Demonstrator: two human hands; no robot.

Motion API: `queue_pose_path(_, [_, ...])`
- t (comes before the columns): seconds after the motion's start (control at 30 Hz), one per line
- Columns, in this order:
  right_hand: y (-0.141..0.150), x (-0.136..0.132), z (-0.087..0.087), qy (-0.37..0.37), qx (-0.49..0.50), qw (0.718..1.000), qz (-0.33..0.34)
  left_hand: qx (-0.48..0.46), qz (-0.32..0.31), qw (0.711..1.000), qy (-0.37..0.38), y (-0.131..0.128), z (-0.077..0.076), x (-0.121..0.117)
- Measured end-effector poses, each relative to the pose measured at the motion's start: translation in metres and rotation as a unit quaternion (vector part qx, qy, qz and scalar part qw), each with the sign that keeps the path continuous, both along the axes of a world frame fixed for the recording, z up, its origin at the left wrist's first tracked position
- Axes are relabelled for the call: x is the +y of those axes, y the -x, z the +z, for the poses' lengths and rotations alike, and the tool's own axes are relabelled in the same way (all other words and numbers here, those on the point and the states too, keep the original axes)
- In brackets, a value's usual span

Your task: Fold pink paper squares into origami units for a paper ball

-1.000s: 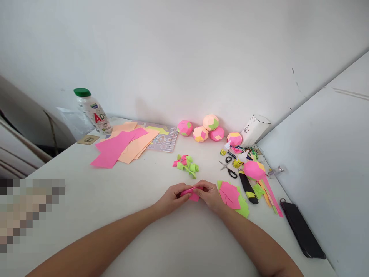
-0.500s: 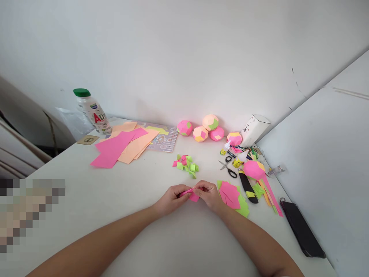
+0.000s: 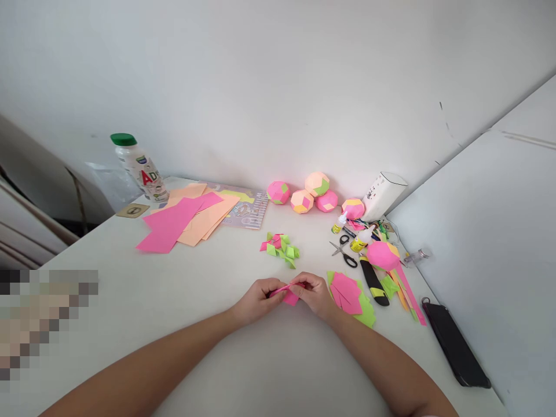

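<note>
In the head view, the left hand (image 3: 259, 301) and right hand (image 3: 315, 295) are close together, both pinching the pink paper (image 3: 291, 298) at six o'clock from the green folded pieces (image 3: 284, 252). It looks light, thin and easily creased, probably best gripped gently along its edges.

A folded piece (image 3: 291, 297) over the middle of the smooth, pale tabletop (image 3: 208, 370) is matt pink paper, as are the pink sheets (image 3: 167, 229) toward the back left corner. Paper balls (image 3: 278, 192) with flat, matt facets line the back edge. Toward the back right corner, scissors (image 3: 341, 251) have metal blades and smooth black plastic handles, and a bottle (image 3: 141, 171) near the back left corner looks like smooth plastic.
</note>
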State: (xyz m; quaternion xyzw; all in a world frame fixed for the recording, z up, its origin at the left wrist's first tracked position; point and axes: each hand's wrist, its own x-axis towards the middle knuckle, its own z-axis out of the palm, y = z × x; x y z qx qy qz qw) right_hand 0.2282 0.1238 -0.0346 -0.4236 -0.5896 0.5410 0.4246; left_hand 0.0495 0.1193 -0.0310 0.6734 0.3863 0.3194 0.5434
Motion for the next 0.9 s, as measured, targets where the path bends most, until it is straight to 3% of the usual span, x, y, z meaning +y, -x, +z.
queue_pose_path(0.2, [0.0005, 0.0001, 0.0006, 0.011, -0.003, 1.000, -0.002, 0.023, 0.017, 1.000, -0.012, 0.0003, 0.0030, -0.0002])
queue_pose_path(0.5, [-0.0004, -0.0004, -0.0057, -0.033, -0.032, 0.999, -0.011, 0.009, 0.014, 1.000, -0.016, 0.0014, -0.0054, 0.0007])
queue_pose_path(0.9, [0.0011, -0.0017, -0.0079, -0.033, -0.040, 0.999, -0.017, 0.055, 0.037, 0.996, -0.053, 0.0000, 0.0002, -0.0021])
